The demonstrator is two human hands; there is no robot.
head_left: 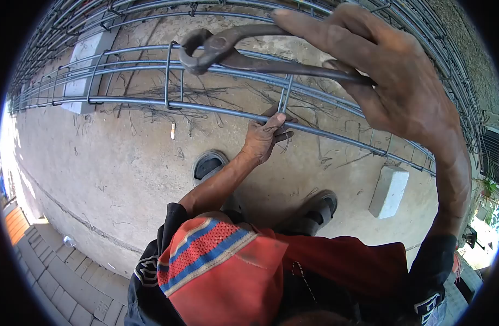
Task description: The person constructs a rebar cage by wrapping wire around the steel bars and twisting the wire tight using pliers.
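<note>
Close to the camera, my right hand [391,70] holds dark metal pincers [219,46] by the handles, with the round jaws pointing left. The handles are spread apart. Below them, my left hand [264,135] grips the lower bar of a long rebar cage [206,107], at the spot where a stirrup [285,93] meets it. The thumb lies on the bar and the fingers are curled underneath. A thin bent wire [284,138] shows beside those fingers.
Stacked rebar cages [423,32] run along the top and right. One pale block [83,70] lies under the cage at left, another [389,191] at right. Loose wire pieces [195,95] litter the concrete floor. My sandalled feet [210,163] are below the cage.
</note>
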